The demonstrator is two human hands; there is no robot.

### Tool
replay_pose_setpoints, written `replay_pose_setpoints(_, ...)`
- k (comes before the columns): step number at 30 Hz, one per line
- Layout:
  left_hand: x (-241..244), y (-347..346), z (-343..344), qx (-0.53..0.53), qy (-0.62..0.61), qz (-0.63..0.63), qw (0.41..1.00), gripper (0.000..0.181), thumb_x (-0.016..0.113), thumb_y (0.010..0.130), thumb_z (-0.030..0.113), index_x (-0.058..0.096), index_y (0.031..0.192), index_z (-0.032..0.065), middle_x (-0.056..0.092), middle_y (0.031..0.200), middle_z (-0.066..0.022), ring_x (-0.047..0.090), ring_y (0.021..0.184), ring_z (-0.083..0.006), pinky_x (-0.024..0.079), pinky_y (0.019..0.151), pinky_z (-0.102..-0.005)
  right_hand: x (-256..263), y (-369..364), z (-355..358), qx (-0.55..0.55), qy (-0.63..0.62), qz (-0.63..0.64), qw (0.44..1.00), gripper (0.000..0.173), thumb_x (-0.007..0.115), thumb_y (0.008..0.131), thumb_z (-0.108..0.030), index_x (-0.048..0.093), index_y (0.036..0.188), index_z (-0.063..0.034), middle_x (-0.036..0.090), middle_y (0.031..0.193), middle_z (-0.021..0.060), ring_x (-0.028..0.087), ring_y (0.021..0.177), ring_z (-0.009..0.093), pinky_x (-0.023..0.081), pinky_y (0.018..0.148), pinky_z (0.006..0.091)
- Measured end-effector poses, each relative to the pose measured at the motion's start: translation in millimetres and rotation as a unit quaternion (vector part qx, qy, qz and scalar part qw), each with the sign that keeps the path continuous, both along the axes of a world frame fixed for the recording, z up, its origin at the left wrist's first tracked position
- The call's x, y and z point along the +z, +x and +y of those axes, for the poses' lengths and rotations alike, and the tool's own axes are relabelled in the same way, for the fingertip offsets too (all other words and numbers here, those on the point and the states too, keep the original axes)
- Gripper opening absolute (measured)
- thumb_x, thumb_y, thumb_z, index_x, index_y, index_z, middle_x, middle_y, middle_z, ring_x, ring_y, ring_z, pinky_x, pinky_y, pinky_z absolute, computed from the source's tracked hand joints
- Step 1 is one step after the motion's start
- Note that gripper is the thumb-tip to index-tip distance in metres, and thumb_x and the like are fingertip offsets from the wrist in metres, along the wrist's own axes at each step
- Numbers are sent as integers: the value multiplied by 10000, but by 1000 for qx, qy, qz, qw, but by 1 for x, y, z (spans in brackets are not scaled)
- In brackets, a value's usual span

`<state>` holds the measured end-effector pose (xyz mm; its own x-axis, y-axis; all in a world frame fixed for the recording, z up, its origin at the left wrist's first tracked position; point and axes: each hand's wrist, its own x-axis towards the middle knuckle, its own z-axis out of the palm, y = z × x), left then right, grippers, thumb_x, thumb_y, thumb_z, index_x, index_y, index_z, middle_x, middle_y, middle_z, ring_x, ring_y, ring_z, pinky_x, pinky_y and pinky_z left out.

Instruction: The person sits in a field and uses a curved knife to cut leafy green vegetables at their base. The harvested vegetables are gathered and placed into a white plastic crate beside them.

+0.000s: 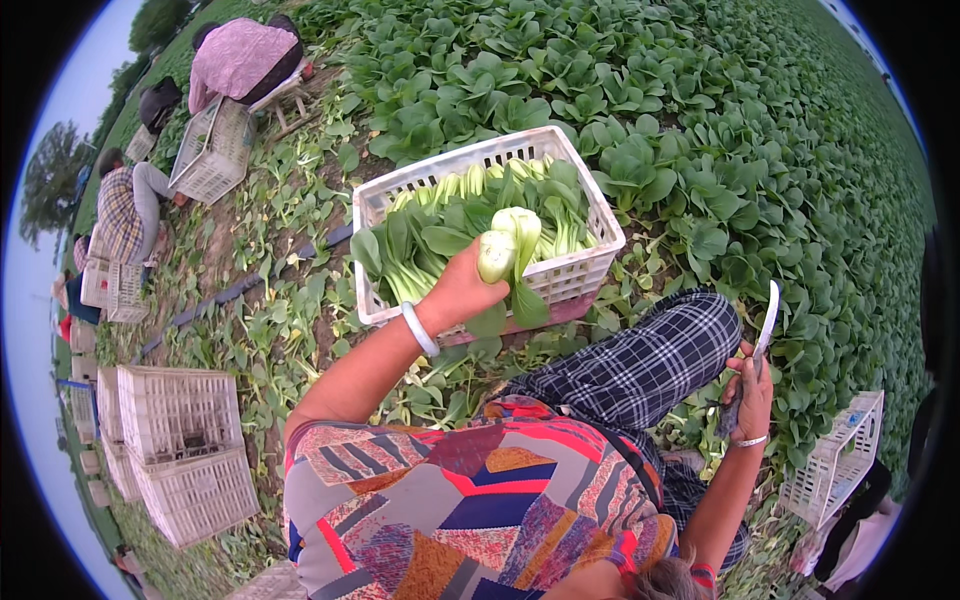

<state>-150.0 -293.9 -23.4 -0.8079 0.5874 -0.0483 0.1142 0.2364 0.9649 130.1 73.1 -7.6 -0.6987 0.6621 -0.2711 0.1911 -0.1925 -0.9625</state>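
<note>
My left hand (466, 286) grips heads of bok choy (516, 225) by their stems, pale bases turned up and leaves hanging down. It is above a white plastic crate (363, 225) that holds rows of cut bok choy (420, 259), some with pale bases showing along the far wall. Off to the right, beside my bent knee, my right hand (750, 397) holds a knife (768, 322) with its curved blade pointing up. Something dark, perhaps cloth, hangs at that palm; what it is I cannot tell.
Standing bok choy (645, 82) grows ahead and right. Empty crates (184, 420) are stacked at left; another crate (836, 457) stands at lower right. Several co-workers, one in a pink top (244, 56), work at upper left. A dark hose (240, 289) crosses leaf-strewn soil.
</note>
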Motion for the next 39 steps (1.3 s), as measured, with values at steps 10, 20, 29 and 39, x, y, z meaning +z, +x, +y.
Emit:
replay_pose_setpoints(10,39,-81,-56,177,-262,440,840,688,734,690,144,431,1298,35,625,1040,-159,604,953,-357,464,802,-444,3,4,12,-41,-4,1,999,342,543,977,-246,522,1258,-52,645,885,18,481,513,46,390,453,196)
replay_pose_setpoints(20,54,-95,-47,-103,-356,572,732,682,700,677,77,459,1316,66,608,1101,-94,587,1008,-262,392,905,-388,-4,13,30,-84,-6,19,996,361,543,977,-275,520,1260,-52,650,907,20,469,525,34,385,459,189)
replay_pose_setpoints(29,18,-104,16,-206,-300,583,726,575,595,753,46,487,1315,99,613,1145,-78,587,1046,-248,379,946,-377,-5,27,31,-116,-8,27,993,358,574,963,-267,538,1246,-50,646,879,11,464,533,33,390,460,176)
replay_pose_setpoints(39,-63,-141,127,-282,-205,594,725,549,590,762,52,497,1300,108,610,1164,-39,581,1059,-217,382,961,-354,-4,66,32,-185,3,-13,983,382,560,970,-280,508,1269,-48,646,896,18,469,541,41,400,461,190)
